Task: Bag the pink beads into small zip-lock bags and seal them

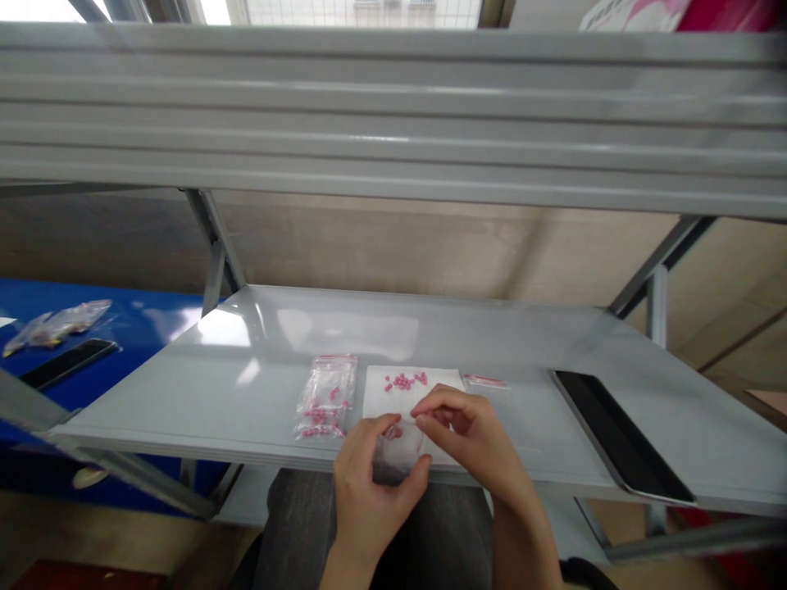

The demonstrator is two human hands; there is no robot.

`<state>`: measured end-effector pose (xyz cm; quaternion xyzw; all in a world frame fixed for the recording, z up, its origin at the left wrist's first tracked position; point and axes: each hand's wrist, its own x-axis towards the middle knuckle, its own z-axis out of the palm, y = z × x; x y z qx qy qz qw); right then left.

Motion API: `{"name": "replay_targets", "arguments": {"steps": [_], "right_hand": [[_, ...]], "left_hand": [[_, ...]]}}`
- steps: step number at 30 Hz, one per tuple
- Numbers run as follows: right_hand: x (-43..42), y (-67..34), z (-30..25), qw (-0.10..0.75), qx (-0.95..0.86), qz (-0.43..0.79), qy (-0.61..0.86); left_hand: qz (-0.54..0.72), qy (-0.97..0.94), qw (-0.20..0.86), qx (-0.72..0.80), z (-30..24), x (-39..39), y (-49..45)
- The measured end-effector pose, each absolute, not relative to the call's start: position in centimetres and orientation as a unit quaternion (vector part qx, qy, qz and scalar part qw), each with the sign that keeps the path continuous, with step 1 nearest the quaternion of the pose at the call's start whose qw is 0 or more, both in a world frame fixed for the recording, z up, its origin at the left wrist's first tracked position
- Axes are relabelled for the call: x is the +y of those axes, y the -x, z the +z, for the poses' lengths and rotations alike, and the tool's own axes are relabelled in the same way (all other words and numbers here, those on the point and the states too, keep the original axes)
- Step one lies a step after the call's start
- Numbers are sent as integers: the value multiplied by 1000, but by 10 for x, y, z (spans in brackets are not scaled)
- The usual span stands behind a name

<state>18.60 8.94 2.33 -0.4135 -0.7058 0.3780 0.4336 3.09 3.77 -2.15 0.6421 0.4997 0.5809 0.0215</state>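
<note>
Small clear plastic bag (pixel 398 452) up at the front edge of the white paper sheet (pixel 384 401), gripped between both hands! Left hand (pixel 372 500) curled low around it, fingers (pixel 384 430) closed narrow on the film. Right hand (pixel 461 434) arched over the top, thumb and forefinger (pixel 424 416) in a tight pinch at the bag's upper edge. Just above, a cluster of pink beads (pixel 402 381) on the paper. Just left, a clear zip bag (pixel 325 397) with more beads inside; just right, a thin pink-edged strip (pixel 484 381). All on a grey metal shelf (pixel 258 385), black tablet (pixel 620 434) further right. Off left, a blue table (pixel 92 315), with a phone (pixel 67 363) and a plastic bag (pixel 58 326).
</note>
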Motion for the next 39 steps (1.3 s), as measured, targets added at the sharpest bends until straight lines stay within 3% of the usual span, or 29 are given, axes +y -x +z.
{"name": "replay_targets", "arguments": {"steps": [8,15,27,35,39], "right_hand": [[130,-182,-5,446,-678,168,559],[142,-180,-9,401,-681,98,605],[126,-180,5,414,-699,150,563],[89,-183,34,420,-746,363,369],[110,-187,15,432,-714,247,492]], "left_hand": [[594,-633,27,497,-22,38,-32],[594,-627,22,504,-25,38,-32],[585,-622,36,519,-31,39,-33],[577,-628,47,521,-31,37,-31],[593,-606,52,528,-33,37,-34]]}}
